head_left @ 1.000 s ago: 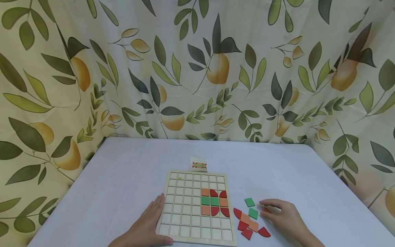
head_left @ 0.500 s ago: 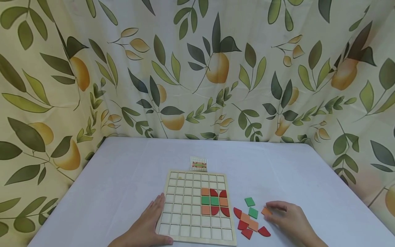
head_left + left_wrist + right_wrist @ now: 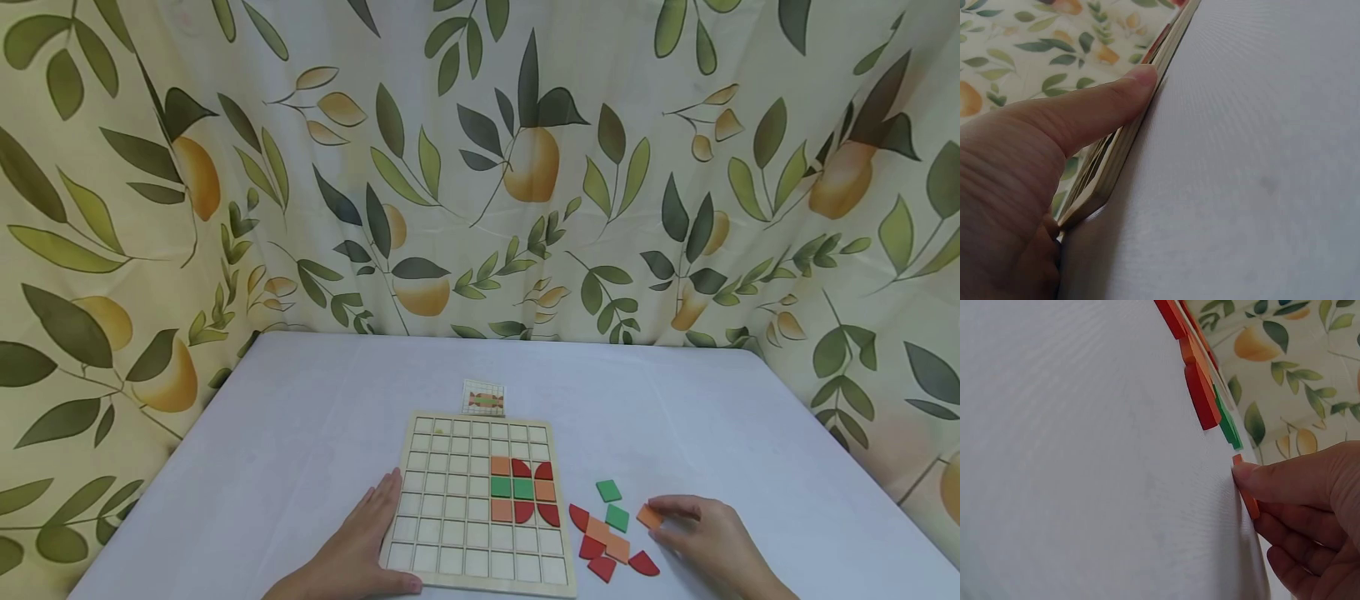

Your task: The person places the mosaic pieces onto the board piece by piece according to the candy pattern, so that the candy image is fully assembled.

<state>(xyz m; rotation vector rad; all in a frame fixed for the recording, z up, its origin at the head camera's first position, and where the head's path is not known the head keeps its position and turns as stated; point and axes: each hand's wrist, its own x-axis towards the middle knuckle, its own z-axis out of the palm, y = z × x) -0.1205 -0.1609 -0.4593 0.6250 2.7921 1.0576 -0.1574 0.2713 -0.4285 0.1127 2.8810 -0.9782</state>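
Observation:
A wooden grid board [image 3: 444, 528] lies on the table with orange, green and red tiles set in its right side. My left hand [image 3: 354, 542] rests at the board's near left corner, fingers straight along its left side and thumb along the near edge. In the left wrist view the thumb [image 3: 1100, 109] touches the board's rim. To the right of the board, my right hand [image 3: 712, 537] pinches an orange square tile [image 3: 649, 517] between thumb and fingers. In the right wrist view that orange tile [image 3: 1249, 497] stands tilted, close to the white cloth.
Loose tiles lie between the board and my right hand: green squares, among them one green tile [image 3: 609, 490], orange squares and several red pieces such as a red quarter-round [image 3: 643, 563]. A small pattern card [image 3: 484, 398] lies behind the board. A patterned curtain [image 3: 480, 250] hangs beyond the table.
My right hand has shifted slightly right and nearer to me. The orange tile, earlier mostly hidden by the fingers, now shows at the fingertips. My left hand stays put.

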